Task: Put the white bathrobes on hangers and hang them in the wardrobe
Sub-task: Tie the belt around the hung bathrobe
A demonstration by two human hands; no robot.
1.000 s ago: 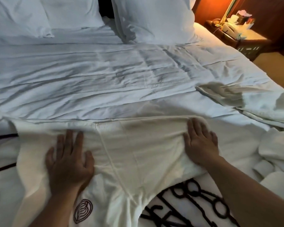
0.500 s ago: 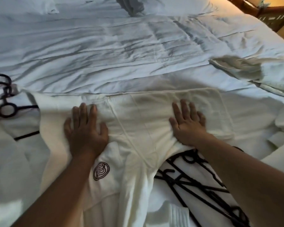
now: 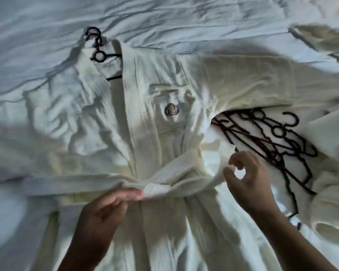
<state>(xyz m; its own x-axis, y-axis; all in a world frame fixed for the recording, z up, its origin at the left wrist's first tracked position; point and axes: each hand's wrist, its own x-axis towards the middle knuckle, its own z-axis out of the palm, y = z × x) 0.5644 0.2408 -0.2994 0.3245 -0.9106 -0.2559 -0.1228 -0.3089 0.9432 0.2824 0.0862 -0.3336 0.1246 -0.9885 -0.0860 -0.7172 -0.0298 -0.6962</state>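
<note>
Belt (image 3: pixel 164 185) work: left hand (image 3: pixel 106 204) pinches one end; right hand (image 3: pixel 249 178) curls fingers round the other, likely tying robe (image 3: pixel 145 90) closed on hanger (image 3: pixel 98 54).

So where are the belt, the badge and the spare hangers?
belt (image 3: pixel 161 187): head view, middle of the ribbed band.
badge (image 3: pixel 171 109): head view, centre of the dark swirl.
spare hangers (image 3: pixel 290 148): head view, dense middle of the black pile.

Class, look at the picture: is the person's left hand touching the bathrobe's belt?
Touching. The head view shows the left hand pinching the belt, which lies across the bathrobe.
</note>
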